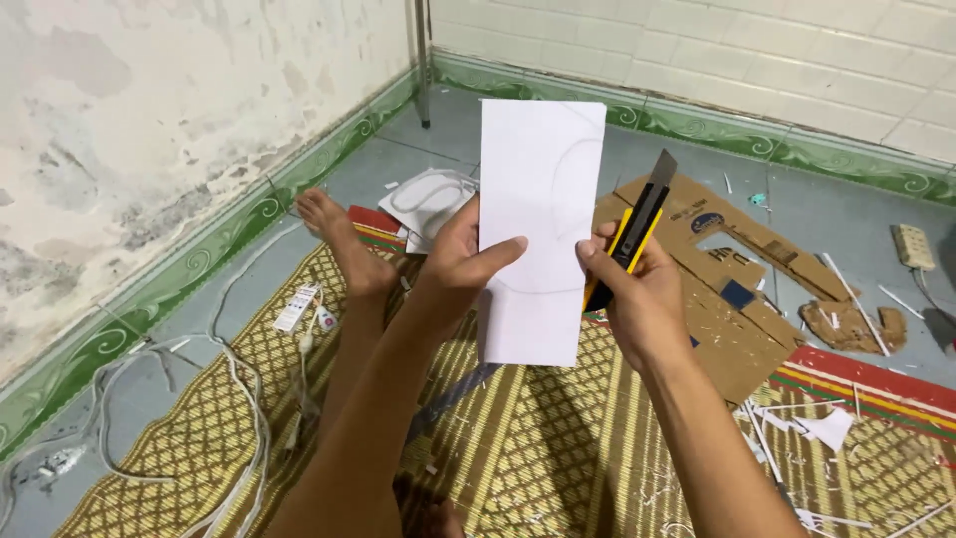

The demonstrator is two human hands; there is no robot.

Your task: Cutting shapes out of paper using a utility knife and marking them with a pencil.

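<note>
My left hand holds a tall white sheet of paper upright by its left edge, thumb across the front. Faint curved pencil lines show on the sheet. My right hand pinches the sheet's right edge and also grips a yellow and black utility knife, its blade extended and pointing up to the right. My bare foot stretches out on the woven mat beyond the left hand.
A yellow woven mat covers the tiled floor. Cut cardboard sheets and paper scraps lie at right. White cables loop at left. A power strip sits far right. More white cut paper lies beyond.
</note>
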